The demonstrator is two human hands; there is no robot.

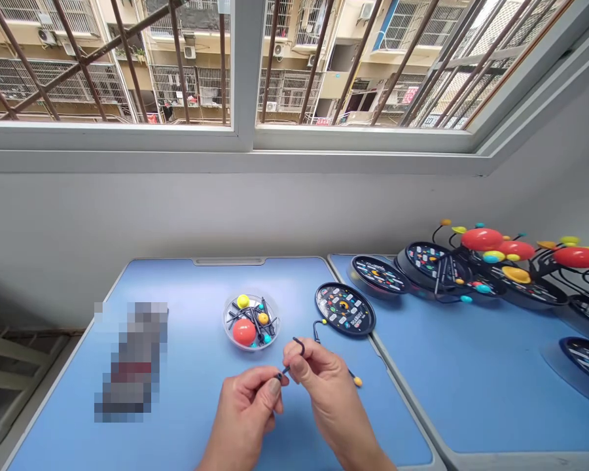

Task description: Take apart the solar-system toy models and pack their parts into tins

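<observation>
Over the near part of a blue table (186, 405), my left hand (248, 409) and right hand (319, 383) meet in a pinch on a thin bent black rod (294, 356). The right hand's fingers close round the rod's curved upper end; the left thumb and forefinger pinch a small dark bit at its lower tip. Just beyond stands a clear round dish (250, 320) with a red ball, yellow and teal balls and several black rods. A black round base disc (345, 309) with coloured markings lies to the right, and a rod tipped with a small orange ball (356, 380) pokes out by my right hand.
A second blue table (471, 392) on the right carries more black discs (379, 273) and assembled models with red, yellow and teal balls on arms (500, 252). A blurred-out object (132, 360) lies at left. Grey wall and a barred window stand behind.
</observation>
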